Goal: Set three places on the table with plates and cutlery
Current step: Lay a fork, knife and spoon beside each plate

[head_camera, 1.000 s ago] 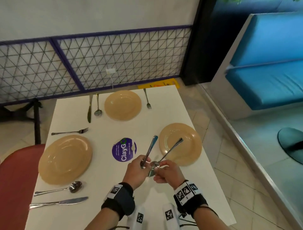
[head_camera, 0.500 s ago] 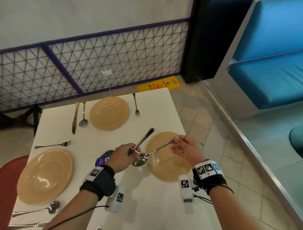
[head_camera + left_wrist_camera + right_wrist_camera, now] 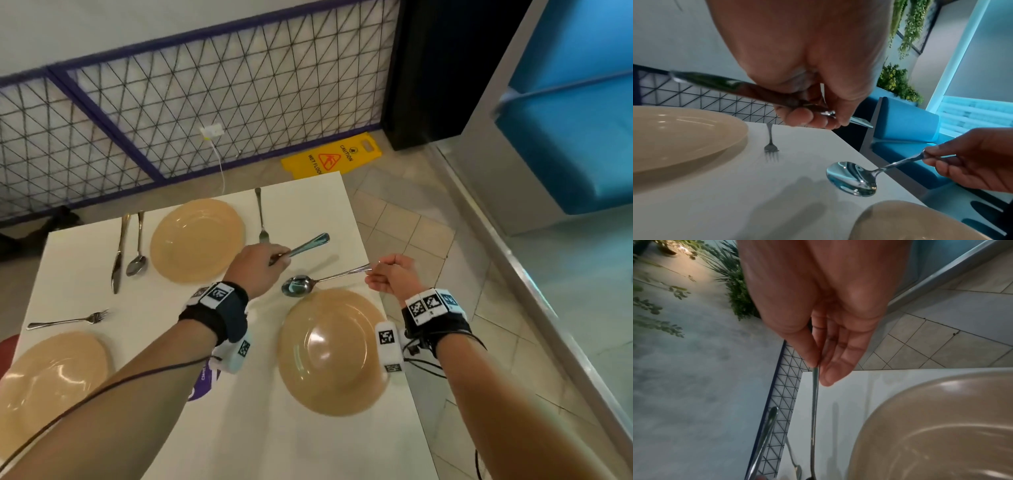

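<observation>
While the spoon [image 3: 297, 285] is pinched at its handle end by the right hand [image 3: 394, 277], its bowl is held low over the white table [image 3: 85, 260], just beyond the near right plate [image 3: 334, 353]. A knife [image 3: 303, 247] is gripped by the left hand [image 3: 255, 265], with its handle pointed up and right. Both hands are kept apart. Tiled floor [image 3: 411, 233] and a yellow wet-floor sign [image 3: 330, 159] are seen beyond the table.
</observation>
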{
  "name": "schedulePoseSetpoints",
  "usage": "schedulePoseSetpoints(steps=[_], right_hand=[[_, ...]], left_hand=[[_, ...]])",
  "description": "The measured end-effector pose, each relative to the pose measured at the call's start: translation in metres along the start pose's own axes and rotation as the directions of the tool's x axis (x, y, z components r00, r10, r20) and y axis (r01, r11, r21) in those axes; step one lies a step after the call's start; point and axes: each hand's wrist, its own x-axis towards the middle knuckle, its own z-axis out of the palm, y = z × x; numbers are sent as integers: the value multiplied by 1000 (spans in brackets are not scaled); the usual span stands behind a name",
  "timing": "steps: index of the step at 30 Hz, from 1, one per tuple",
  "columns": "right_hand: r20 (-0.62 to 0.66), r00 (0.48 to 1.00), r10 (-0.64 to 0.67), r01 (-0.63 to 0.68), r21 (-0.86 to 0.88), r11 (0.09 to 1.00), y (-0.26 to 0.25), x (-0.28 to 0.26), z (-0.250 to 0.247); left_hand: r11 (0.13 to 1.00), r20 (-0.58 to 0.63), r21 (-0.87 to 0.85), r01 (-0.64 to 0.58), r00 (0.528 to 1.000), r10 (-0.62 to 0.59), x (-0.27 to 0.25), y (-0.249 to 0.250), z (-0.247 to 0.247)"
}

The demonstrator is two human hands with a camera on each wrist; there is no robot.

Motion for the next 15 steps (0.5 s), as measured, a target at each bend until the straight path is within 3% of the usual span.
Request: schedulePoseSetpoints(steps=[8,15], right_hand=[[-8,994,109,-109,3,994,3,51,5],[7,991,136,-136,0,991,14,62,7]], left_hand=[[990,122,122,-71,991,56,69,6,31],[983,140,138,-117,985,97,94,-2,67]])
